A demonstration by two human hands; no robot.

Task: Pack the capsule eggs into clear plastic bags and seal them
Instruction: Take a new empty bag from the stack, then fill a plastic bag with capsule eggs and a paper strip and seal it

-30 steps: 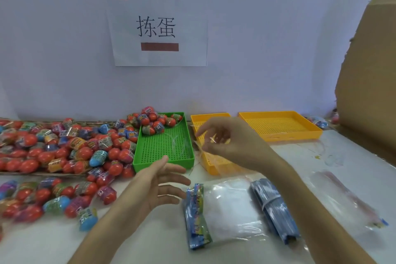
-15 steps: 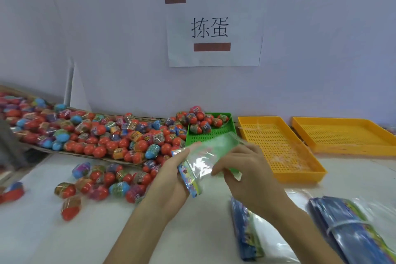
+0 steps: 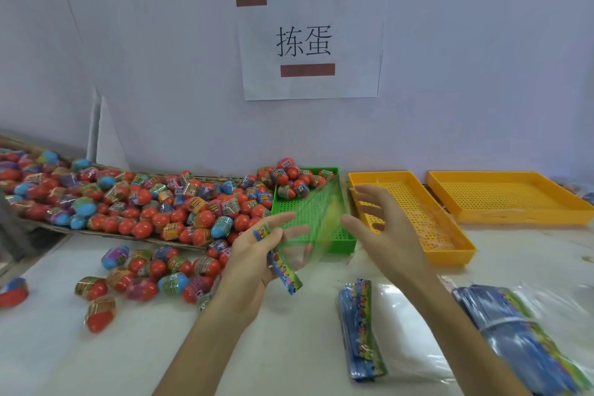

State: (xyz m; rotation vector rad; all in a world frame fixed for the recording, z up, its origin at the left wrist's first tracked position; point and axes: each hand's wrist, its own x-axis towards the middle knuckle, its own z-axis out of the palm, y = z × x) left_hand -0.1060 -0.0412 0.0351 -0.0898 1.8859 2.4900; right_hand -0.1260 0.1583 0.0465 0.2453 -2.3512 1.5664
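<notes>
Left hand [image 3: 257,254] pinches printed header edge of clear plastic bag [image 3: 308,235] above green tray [image 3: 340,244]; right hand [image 3: 382,235] spread, just beside bag; capsule eggs [image 3: 154,209] crowd table [image 3: 96,357] left.

We see a white tabletop [image 3: 96,363] set against a pale wall. At its left rear lies a flat brown cardboard sheet [image 3: 96,232] heaped with red and blue wrapped capsule eggs [image 3: 167,202]; more loose eggs [image 3: 144,273] sit on the bare surface in front of it. A green perforated plastic tray [image 3: 308,212] stands mid-table, with two orange perforated plastic trays [image 3: 414,219] [image 3: 504,196] to its right. Near us lie a stack of clear bags with blue printed headers [image 3: 360,331] and a banded bundle of similar bags [image 3: 520,334].
</notes>
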